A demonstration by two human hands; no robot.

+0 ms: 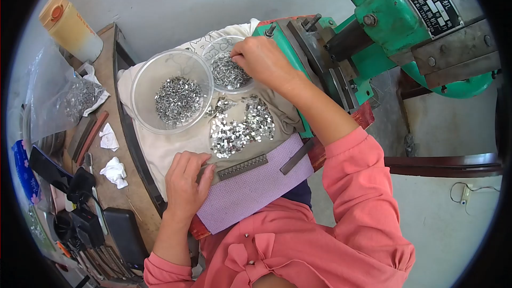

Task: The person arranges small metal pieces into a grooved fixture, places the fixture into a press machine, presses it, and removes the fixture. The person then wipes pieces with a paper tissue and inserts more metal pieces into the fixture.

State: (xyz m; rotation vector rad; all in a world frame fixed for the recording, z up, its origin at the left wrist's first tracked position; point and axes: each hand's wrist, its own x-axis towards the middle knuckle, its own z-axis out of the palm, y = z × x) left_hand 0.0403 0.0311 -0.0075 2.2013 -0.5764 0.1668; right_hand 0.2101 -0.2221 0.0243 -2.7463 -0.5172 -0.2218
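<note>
My right hand (262,60) reaches over a small clear bowl (209,48) of thin, shiny metal pieces (230,72). Its fingertips are pinched together at the bowl's edge; whatever they hold is too small to make out. My left hand (185,181) rests on the cloth, thumb and forefinger apart, beside the left end of a dark metal strip (242,166) with a row of small slots. Just beyond the strip, flat shiny metal bits (242,130) lie in a loose pile. A larger clear tub (140,109) holds many small metal parts (178,100).
A green press (389,16) stands at the right. On the purple mat (234,200) lies a plain dark bar (296,157). The left-hand table (141,192) carries a bottle (72,29), a plastic bag (50,90), crumpled tissues (113,172) and a black case (125,234).
</note>
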